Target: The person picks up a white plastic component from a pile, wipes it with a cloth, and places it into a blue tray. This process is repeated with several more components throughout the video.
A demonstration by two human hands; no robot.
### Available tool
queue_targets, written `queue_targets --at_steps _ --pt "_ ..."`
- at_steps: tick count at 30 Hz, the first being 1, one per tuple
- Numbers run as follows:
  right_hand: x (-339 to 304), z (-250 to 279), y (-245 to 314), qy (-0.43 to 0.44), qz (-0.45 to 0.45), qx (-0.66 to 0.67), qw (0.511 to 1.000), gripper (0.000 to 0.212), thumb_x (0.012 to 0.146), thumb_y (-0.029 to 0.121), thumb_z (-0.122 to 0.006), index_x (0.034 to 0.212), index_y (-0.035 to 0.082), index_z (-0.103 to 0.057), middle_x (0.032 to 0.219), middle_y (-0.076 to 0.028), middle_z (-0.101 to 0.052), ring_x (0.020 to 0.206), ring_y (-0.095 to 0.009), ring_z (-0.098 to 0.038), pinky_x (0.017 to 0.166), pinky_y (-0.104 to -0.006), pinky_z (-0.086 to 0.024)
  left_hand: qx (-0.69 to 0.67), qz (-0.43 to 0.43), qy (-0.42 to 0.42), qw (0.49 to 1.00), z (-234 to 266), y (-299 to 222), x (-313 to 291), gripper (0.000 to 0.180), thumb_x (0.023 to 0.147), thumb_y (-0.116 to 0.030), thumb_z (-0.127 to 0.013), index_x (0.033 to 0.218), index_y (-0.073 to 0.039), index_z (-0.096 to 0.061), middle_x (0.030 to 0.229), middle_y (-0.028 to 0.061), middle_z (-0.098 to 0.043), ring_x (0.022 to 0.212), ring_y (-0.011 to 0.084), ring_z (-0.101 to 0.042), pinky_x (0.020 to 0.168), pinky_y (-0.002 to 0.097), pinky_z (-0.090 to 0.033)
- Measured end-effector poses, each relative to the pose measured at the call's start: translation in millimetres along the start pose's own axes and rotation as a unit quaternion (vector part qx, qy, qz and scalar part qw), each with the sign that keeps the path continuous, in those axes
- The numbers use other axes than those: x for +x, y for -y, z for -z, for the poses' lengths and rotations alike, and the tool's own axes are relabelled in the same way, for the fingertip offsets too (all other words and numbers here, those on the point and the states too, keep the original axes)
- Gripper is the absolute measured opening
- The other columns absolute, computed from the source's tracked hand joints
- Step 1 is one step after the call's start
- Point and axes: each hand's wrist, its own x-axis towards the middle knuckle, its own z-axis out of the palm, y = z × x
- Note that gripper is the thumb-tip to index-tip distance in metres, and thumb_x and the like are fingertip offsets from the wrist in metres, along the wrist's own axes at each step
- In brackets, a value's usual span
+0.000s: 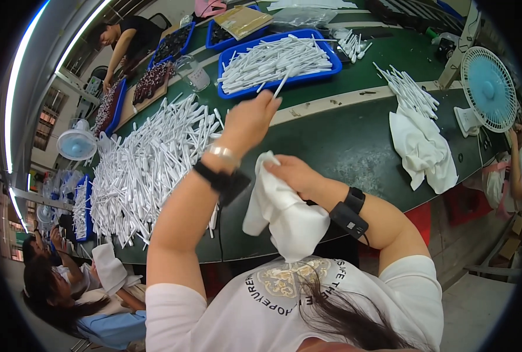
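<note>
My left hand (246, 123) reaches over the green table, its fingers closed on a slender white plastic stick (282, 83). The stick's far end points at a blue tray (335, 63) heaped with similar white sticks. Close to my chest, my right hand (296, 175) grips a bunched white cloth (287, 214), which hangs down in folds. Whether anything is inside the cloth cannot be seen. Left of my left forearm spreads a big loose pile of white sticks (146, 167).
More white sticks (410, 91) and another crumpled cloth (423, 149) lie at the right, near a fan (488, 89). A clear jar (196, 76) stands left of the tray. People work at the far left (135, 41) and lower left (56, 281).
</note>
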Motion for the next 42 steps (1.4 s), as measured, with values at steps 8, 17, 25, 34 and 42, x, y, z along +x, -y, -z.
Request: queue_targets --at_steps 8,17,25,34,42 --pt "3 0 -10 0.094 -0.036 -0.142 0.985 0.021 0.087 0.020 -0.051 0.097 0.001 -0.053 0.082 0.000 -0.057 0.069 -0.007 -0.053 0.060 -0.0219 -0.044 0.210 -0.047 0.122 0.969 -51 6 129 0.024 0.077 -0.013 -0.054 0.100 -0.006 -0.056 0.092 0.0185 -0.060 0.089 0.0342 -0.056 0.076 0.0420 -0.044" --pt "1 2 -8 0.101 -0.044 -0.156 0.982 0.022 0.087 0.021 -0.052 0.098 0.002 -0.053 0.082 0.001 -0.057 0.070 -0.006 -0.052 0.061 -0.0218 -0.044 0.149 -0.134 -0.053 0.978 -20 55 109 0.014 0.073 -0.004 -0.051 0.079 -0.004 -0.063 0.080 0.0176 -0.061 0.079 0.0340 -0.058 0.070 0.0390 -0.047" --pt "1 2 -6 0.093 -0.048 -0.158 0.982 0.025 0.086 0.024 -0.052 0.096 0.001 -0.053 0.083 -0.001 -0.056 0.071 -0.008 -0.052 0.062 -0.0242 -0.044 0.012 0.196 0.303 0.933 41 119 11 0.013 0.072 -0.009 -0.051 0.078 -0.007 -0.063 0.075 0.0123 -0.063 0.074 0.0284 -0.061 0.065 0.0342 -0.048" --pt "-2 -1 -7 0.090 -0.041 -0.163 0.982 0.023 0.086 0.024 -0.052 0.095 0.003 -0.053 0.081 0.000 -0.056 0.070 -0.007 -0.051 0.061 -0.0231 -0.044 0.263 -0.044 0.039 0.963 -4 163 18 0.023 0.073 -0.006 -0.053 0.094 -0.011 -0.060 0.088 0.0111 -0.060 0.089 0.0295 -0.056 0.074 0.0367 -0.046" --pt "2 0 -8 0.115 -0.035 -0.167 0.979 0.021 0.087 0.021 -0.051 0.098 0.004 -0.053 0.083 0.001 -0.056 0.070 -0.006 -0.052 0.062 -0.0211 -0.044 0.298 -0.066 0.124 0.944 0 176 29 0.021 0.075 -0.006 -0.050 0.092 -0.011 -0.060 0.084 0.0100 -0.061 0.081 0.0311 -0.058 0.072 0.0388 -0.046"
